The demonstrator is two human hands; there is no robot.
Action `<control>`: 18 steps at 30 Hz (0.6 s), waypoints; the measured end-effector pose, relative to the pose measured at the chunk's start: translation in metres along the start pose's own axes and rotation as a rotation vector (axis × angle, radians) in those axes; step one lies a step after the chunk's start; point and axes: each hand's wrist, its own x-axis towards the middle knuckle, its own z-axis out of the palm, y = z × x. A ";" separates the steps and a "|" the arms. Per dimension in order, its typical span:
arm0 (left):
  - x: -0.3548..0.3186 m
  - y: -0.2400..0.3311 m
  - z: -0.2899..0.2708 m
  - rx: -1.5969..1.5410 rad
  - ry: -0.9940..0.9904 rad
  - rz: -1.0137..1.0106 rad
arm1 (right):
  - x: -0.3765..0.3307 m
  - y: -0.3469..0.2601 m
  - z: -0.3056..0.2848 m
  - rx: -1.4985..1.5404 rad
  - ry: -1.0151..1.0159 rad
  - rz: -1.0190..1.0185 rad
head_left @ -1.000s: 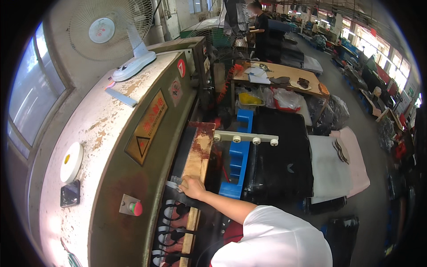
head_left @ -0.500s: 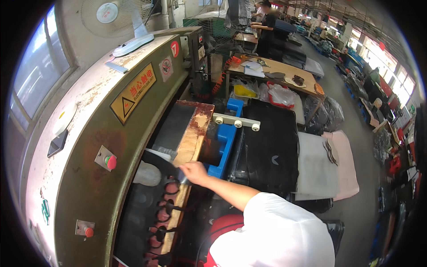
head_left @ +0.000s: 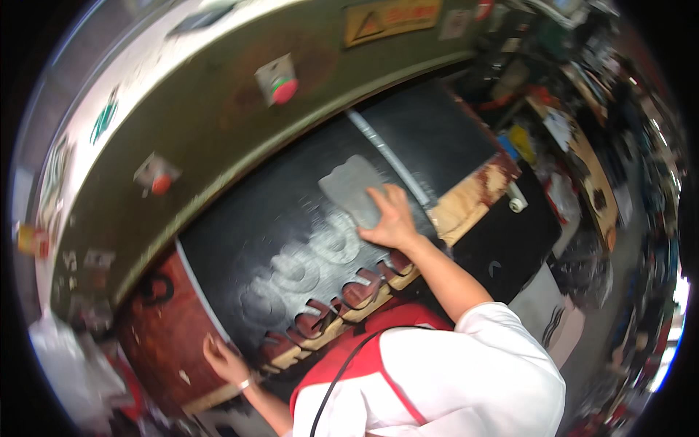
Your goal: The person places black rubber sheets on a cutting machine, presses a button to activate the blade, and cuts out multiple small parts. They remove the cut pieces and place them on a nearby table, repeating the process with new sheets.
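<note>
A black sheet (head_left: 247, 211) lies over the work surface beneath the green machine beam, with pale horseshoe-shaped marks on it. On its far right part rests a flat grey piece (head_left: 349, 186) with a wavy edge. My right hand (head_left: 392, 218) is at this piece's near end, thumb and fingers spread over it. Along the near edge stand several dark U-shaped pieces (head_left: 313, 324), their kind unclear. My left hand (head_left: 224, 360), slightly blurred, hovers by the reddish-brown board (head_left: 160, 339) at the sheet's left end. Its fingers are apart, with nothing visible in them.
The green machine beam (head_left: 218, 124) spans the far side, carrying two red buttons. A pale strip (head_left: 389, 156) crosses the surface right of the grey piece. Bare worn wood (head_left: 473, 200) edges the right corner. Plastic bags and a bench sit beyond.
My view has turned down and left. My right hand, earlier closed at the black sheet's raised edge, now spreads over the grey piece. The sheet lies flatter. My left hand has come into view.
</note>
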 end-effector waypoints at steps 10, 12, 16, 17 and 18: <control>-0.094 0.176 0.219 0.021 -1.027 1.004 | 0.018 0.059 -0.071 1.185 -0.020 0.798; -0.117 0.178 0.254 -0.013 -1.121 1.126 | 0.009 0.083 -0.077 0.842 0.120 0.557; -0.142 0.166 0.291 0.262 -1.270 1.219 | -0.025 0.132 -0.112 -0.113 0.204 0.376; -0.145 0.162 0.295 0.247 -1.244 1.235 | -0.034 0.142 -0.119 -0.135 0.188 0.420; -0.147 0.158 0.298 0.275 -1.223 1.281 | -0.045 0.150 -0.129 -0.125 0.112 0.469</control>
